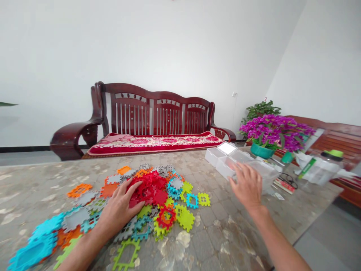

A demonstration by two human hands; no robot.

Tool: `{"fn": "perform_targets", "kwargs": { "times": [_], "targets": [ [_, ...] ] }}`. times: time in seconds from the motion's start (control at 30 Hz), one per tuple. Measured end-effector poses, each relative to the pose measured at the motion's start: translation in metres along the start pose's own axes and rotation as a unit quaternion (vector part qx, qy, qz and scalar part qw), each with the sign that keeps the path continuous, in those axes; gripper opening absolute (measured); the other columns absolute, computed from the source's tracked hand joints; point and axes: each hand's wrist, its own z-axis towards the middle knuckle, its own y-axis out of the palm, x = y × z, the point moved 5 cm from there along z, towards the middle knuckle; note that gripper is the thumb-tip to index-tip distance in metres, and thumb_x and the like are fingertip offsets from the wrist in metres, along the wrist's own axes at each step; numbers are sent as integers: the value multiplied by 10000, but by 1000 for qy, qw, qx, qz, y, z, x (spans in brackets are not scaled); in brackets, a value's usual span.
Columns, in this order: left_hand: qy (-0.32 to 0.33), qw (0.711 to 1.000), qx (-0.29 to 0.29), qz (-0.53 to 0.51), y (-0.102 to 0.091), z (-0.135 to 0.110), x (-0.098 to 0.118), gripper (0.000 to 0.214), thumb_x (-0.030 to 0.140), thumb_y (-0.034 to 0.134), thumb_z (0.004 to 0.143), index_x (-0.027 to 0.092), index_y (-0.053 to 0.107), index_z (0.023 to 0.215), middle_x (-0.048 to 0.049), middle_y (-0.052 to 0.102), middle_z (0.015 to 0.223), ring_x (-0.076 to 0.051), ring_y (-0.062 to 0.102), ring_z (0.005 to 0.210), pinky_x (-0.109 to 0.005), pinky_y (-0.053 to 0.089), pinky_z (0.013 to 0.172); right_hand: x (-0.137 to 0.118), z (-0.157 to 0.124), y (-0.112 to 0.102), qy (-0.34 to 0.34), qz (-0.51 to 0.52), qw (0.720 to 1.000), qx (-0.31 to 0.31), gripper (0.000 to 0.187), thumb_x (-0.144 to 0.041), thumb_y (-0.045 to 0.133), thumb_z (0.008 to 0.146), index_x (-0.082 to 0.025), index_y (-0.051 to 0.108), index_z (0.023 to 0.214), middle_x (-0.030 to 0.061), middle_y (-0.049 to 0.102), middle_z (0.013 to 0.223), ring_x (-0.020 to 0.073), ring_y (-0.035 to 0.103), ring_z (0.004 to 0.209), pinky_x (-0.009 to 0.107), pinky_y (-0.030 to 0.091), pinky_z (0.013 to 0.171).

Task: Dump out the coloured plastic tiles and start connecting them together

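Note:
A heap of flat plastic interlocking tiles (169,192) in red, orange, grey, blue and lime lies spread over the patterned table (220,237). My left hand (120,207) rests on the heap, fingers curled around a bunch of red tiles (150,190). My right hand (248,184) hovers with fingers spread and nothing in it, right beside a clear plastic box (265,171). Two more clear boxes (222,156) stand just behind it.
A dark wooden bench (152,116) with a red cushion stands behind the table. A pot of purple flowers (270,131), glasses (289,180), a clear jar with a green lid (327,165) and small items sit at the right. The table edge runs near right.

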Motion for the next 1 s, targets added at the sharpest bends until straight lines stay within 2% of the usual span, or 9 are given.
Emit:
{"fn": "perform_targets", "kwargs": {
  "times": [0.07, 0.13, 0.27, 0.37, 0.47, 0.57, 0.67, 0.83, 1.0],
  "targets": [
    [-12, 1000, 3, 20, -4, 0, 5, 578, 457, 580, 835, 239, 536, 1369, -127, 466, 1437, -341, 500, 1293, -506, 420, 1096, -37, -2, 15, -21, 112, 991, -76, 509, -286, 586, 849, -231, 540, 1353, 131, 582, 1352, 319, 484, 1245, 479, 345, 1041],
    [-28, 999, 6, 38, -8, 0, 10, 554, 399, 600, 819, 236, 561, 1347, -124, 488, 1421, -337, 526, 1250, -496, 441, 1075, -78, -6, 36, -26, 224, 959, -173, 622, -354, 637, 820, -221, 492, 1410, 130, 542, 1411, 300, 473, 1293, 464, 345, 1091],
    [-65, 997, 10, 47, -17, -1, 13, 476, 268, 612, 796, 274, 626, 1272, -81, 553, 1371, -299, 560, 1193, -433, 495, 1011, -154, -21, 68, -61, 351, 863, -358, 1055, -572, 780, 655, -198, 328, 1532, 168, 270, 1608, 335, 239, 1478, 494, 243, 1179],
    [-81, 996, 24, 33, -22, -1, 9, 407, 210, 604, 789, 269, 676, 1186, -65, 612, 1304, -271, 578, 1167, -396, 499, 1000, -193, -28, 74, -98, 381, 816, -424, 1239, -649, 829, 532, -222, 277, 1556, 159, 131, 1651, 355, 109, 1512, 509, 173, 1201],
    [-90, 995, 42, 11, -29, 0, 4, 313, 206, 586, 801, 276, 713, 1078, -41, 661, 1218, -239, 617, 1107, -356, 503, 976, -212, -27, 74, -97, 389, 807, -435, 1178, -585, 833, 558, -238, 299, 1549, 146, 161, 1647, 348, 143, 1507, 506, 174, 1198],
    [-116, 992, 50, -16, -35, 1, -4, 266, 222, 551, 819, 270, 729, 1011, -30, 682, 1168, -207, 662, 1020, -308, 518, 903, -221, -23, 74, -94, 388, 820, -411, 930, -431, 786, 637, -231, 442, 1478, 136, 301, 1597, 340, 266, 1464, 487, 233, 1178],
    [-165, 984, 56, -28, -42, 1, -17, 245, 241, 526, 825, 252, 734, 954, -28, 714, 1077, -197, 688, 923, -290, 516, 836, -224, -19, 72, -82, 403, 838, -358, 731, -232, 693, 664, -208, 553, 1381, 124, 467, 1483, 305, 403, 1378, 443, 310, 1149],
    [-231, 970, 73, -30, -55, 1, -41, 209, 280, 544, 801, 232, 731, 882, -30, 752, 949, -210, 698, 885, -280, 493, 813, -213, -9, 79, -19, 435, 863, -257, 620, -79, 516, 651, -215, 631, 1245, 77, 641, 1285, 245, 544, 1245, 388, 367, 1119],
    [-303, 950, 68, -41, -66, 5, -63, 251, 408, 550, 810, 229, 716, 865, -18, 755, 820, -216, 695, 788, -268, 477, 708, -193, 6, 107, 80, 472, 832, -281, 511, -126, 487, 666, -205, 673, 1135, 62, 727, 1132, 236, 659, 1071, 354, 484, 974]
  ]
}}
